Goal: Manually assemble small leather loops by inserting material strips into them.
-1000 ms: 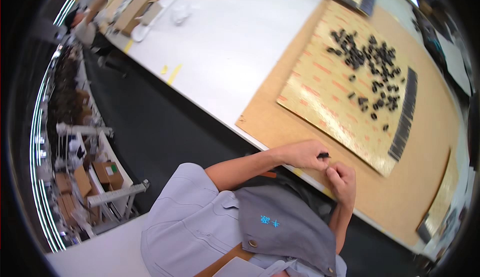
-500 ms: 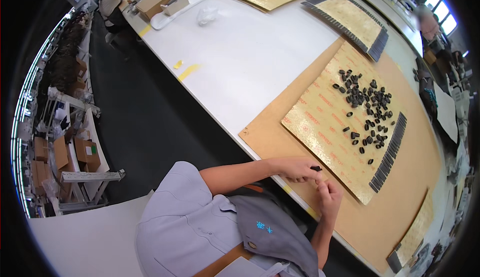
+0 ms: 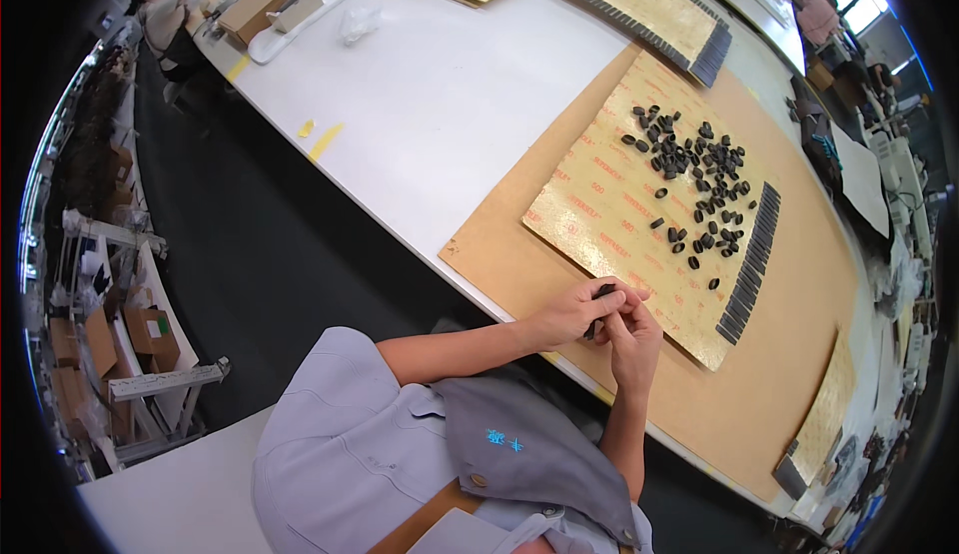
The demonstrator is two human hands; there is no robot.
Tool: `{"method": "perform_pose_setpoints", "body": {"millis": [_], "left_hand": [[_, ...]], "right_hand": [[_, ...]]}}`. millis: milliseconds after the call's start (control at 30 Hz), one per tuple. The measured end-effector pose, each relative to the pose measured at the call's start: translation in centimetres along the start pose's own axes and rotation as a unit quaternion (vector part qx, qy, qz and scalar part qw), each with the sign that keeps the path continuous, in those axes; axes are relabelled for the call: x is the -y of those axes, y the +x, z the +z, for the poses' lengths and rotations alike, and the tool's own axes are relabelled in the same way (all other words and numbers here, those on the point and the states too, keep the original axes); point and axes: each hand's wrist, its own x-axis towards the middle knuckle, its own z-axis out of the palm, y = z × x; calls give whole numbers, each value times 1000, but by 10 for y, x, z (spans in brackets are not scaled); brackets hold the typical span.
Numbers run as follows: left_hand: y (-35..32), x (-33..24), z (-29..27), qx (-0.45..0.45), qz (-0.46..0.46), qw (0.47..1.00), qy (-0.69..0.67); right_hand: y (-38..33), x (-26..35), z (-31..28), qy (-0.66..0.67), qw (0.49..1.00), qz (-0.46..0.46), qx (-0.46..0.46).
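Note:
Over the near edge of a glossy tan sheet, my two hands meet at the fingertips. My left hand [image 3: 567,318] is closed around a small black piece [image 3: 603,291], whose dark ends show above and below the fingers. Against it, my right hand [image 3: 635,342] pinches with thumb and forefinger, partly covering the piece; its exact shape is hidden. Beyond them, many short black rolled loops [image 3: 679,161] lie loosely heaped on the tan sheet [image 3: 571,216]. Along the sheet's right edge runs a row of flat black strips [image 3: 749,266], side by side.
Under the sheet is a brown board [image 3: 479,244] on a white table [image 3: 420,104]. Another strip-edged sheet [image 3: 654,14] lies at the back, and one [image 3: 821,424] at the right. A cardboard box [image 3: 275,0] stands far left, near another person [image 3: 165,24]. Shelving [image 3: 165,384] stands left.
My hands have drawn closer together, and the right fingers now overlap the left around the black piece. The whole view has shifted, moving the table things left and slightly up.

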Motion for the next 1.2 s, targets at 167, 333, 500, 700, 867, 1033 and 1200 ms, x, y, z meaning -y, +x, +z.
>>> {"method": "perform_pose_setpoints", "body": {"millis": [167,333,500,700,867,1033,1200], "left_hand": [[3,4,5,-13,28,998,56],[6,13,7,-7,99,985,143],[3,-8,-2,-79,-16,992,98],[-4,-9,-6,-63,-45,993,94],[-1,-19,-4,-45,-91,979,174],[-4,-14,-9,-7,-161,974,157],[-2,-14,-4,-11,-159,960,228]], "right_hand": [[-3,-7,-5,56,998,10,-9],[-8,-10,-1,17,994,-33,-101],[-3,-8,-20,128,984,-15,-122],[-5,0,-16,138,987,10,-80],[-9,-8,-31,177,983,45,14],[-14,-15,-44,208,972,70,85],[-15,-22,-43,208,973,76,68]]}}
